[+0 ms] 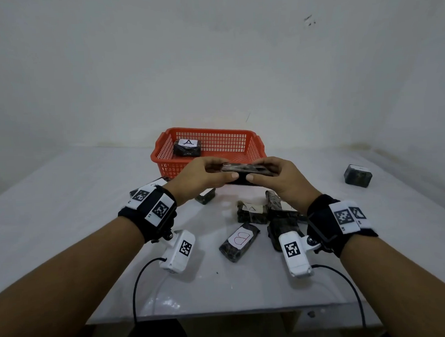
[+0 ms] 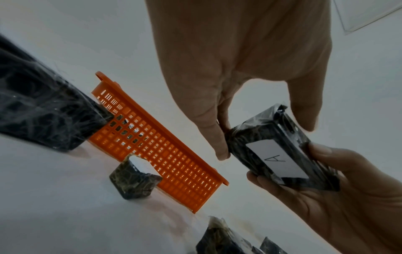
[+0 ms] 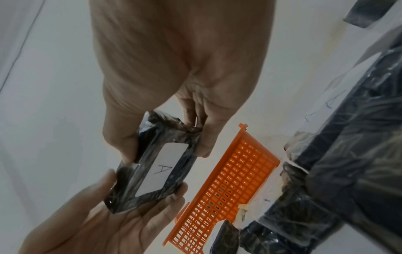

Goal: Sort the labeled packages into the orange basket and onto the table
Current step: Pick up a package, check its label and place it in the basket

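Gripping one package (image 1: 244, 173) by its ends, left hand (image 1: 204, 178) and right hand (image 1: 280, 181) hide its "A" label from the head view. Just beyond them sits the orange basket (image 1: 240, 139); below, other packages (image 1: 239, 242), partly covered.

From my remote seat, the orange plastic mesh basket (image 1: 210, 143) sits just beyond both hands, its right half open, its left rear corner taken by a black wrapped package with a white "A" label (image 1: 187, 147). Below the hands, dark wrapped packages crowd the white table (image 1: 66, 226): one labelled "B" (image 1: 239, 242), a cluster beside it (image 1: 252, 213). The table's left side lies free; far right stands one dark wrapped block (image 1: 358, 175).
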A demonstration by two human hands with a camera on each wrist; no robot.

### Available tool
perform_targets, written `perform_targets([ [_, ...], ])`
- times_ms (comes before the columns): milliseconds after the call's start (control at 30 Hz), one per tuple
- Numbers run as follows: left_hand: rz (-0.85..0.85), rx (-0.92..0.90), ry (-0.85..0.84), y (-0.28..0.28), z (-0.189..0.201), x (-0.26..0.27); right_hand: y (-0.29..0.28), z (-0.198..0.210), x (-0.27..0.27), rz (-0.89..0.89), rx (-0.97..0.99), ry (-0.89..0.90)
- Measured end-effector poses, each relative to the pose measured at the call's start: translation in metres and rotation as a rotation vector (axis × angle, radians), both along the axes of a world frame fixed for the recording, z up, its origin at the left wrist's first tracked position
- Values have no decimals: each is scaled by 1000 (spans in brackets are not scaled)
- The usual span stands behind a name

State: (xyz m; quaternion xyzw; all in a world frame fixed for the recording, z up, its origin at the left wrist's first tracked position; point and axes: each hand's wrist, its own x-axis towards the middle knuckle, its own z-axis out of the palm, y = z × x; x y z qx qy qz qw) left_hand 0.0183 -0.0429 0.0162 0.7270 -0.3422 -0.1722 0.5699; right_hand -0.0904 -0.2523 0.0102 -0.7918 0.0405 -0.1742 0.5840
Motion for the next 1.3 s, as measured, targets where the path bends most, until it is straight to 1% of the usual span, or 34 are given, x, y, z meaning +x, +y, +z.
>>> perform_targets([
  [33,18,-2,-22,0,1,-1,1,1,-1,20,26,12],
  [100,40,-18,-59,1,3,-1,4,3,-2,68,163,51],
  [167,21,-23,-65,4,2,-1,8,7,-5,80,300,96],
  [233,-17,-9,-53,5,1,0,9,12,-6,56,360,140],
  [300,-47,-12,-38,5,1,-1,7,10,-5,46,348,150],
  [400,-62,-24,-49,2,4,-6,6,10,-5,36,346,90],
  [533,19,-104,48,-5,3,-12,9,13,-6,43,314,59],
  [600,71,-96,45,-7,1,-10,10,11,-5,42,293,69],
  [700,106,-95,29,-8,-1,-10,11,8,-4,44,284,98],
  [767,100,-103,36,-9,-1,-11,11,6,-3,24,271,101],
  [900,54,-114,66,-10,-4,-13,9,2,-2,-31,241,47],
  [1100,133,-142,28,-8,-4,-10,11,2,-4,104,268,129],
  [1167,124,-153,56,-7,-3,-9,11,1,-5,91,242,122],
  [1300,47,-125,105,-6,1,-11,8,1,-6,50,227,100],
])
